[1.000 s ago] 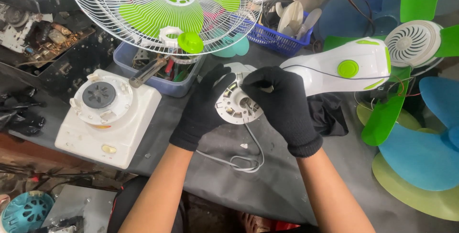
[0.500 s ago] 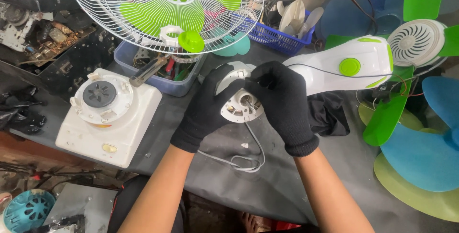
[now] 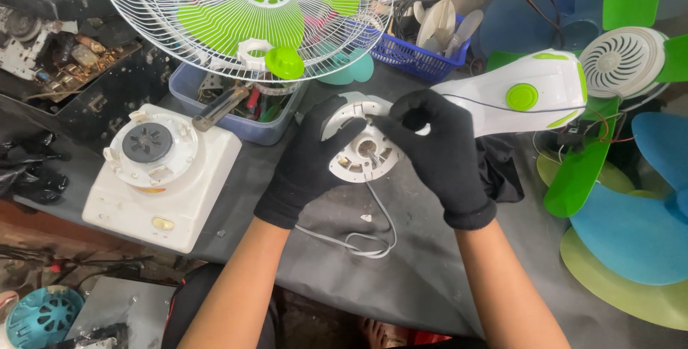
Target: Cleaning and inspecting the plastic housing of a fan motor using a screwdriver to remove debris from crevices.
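Cluttered repair bench under a grey cloth (image 3: 430,277), fan parts all round. Both hands wear black gloves. The left hand (image 3: 308,166) has its fingers curled shut on the rim of a round white motor housing (image 3: 362,152); the right hand (image 3: 437,152) grips the opposite edge. Since a second ago the housing has tipped, its open face now upward. A grey cord (image 3: 362,238) trails below the fingers. A white blender base (image 3: 161,173) sits beyond the left fingers.

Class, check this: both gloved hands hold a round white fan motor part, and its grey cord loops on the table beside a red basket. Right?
Not quite. In the head view the basket is blue, not red. Both hands, left and right, do hold the round white part; its grey cord loops on the table.
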